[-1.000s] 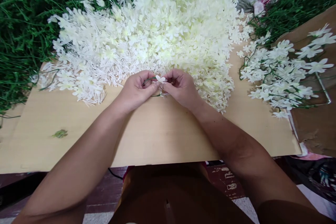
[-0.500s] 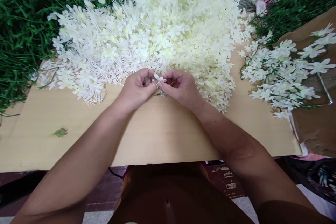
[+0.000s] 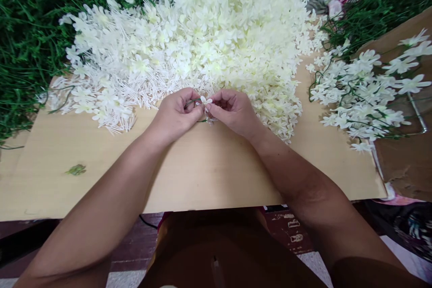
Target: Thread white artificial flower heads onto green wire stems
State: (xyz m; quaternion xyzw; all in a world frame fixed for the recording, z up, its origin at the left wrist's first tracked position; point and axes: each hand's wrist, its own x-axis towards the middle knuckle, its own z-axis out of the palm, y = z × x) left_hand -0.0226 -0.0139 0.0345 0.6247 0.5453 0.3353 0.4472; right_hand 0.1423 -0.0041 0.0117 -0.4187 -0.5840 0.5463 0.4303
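Note:
My left hand [image 3: 175,114] and my right hand [image 3: 232,111] meet over the pale wooden board [image 3: 189,166], both closed in a pinch. Between their fingertips is a small white artificial flower [image 3: 205,101] on a thin green stem [image 3: 193,101]. The left hand pinches the stem, the right hand pinches the flower. Just behind the hands lies a large heap of loose white flower heads [image 3: 202,36].
Tangled green stems [image 3: 27,31] fill the left and far right [image 3: 378,9]. Finished sprays of white flowers on green stems [image 3: 361,94] lie at the right, beside brown cardboard [image 3: 405,162]. A green scrap [image 3: 77,169] lies on the board's left part. A pink-white scrap [image 3: 340,0] sits at the back.
Both hands stay together on the flower and stem with only slight finger movement. The view has shifted a little.

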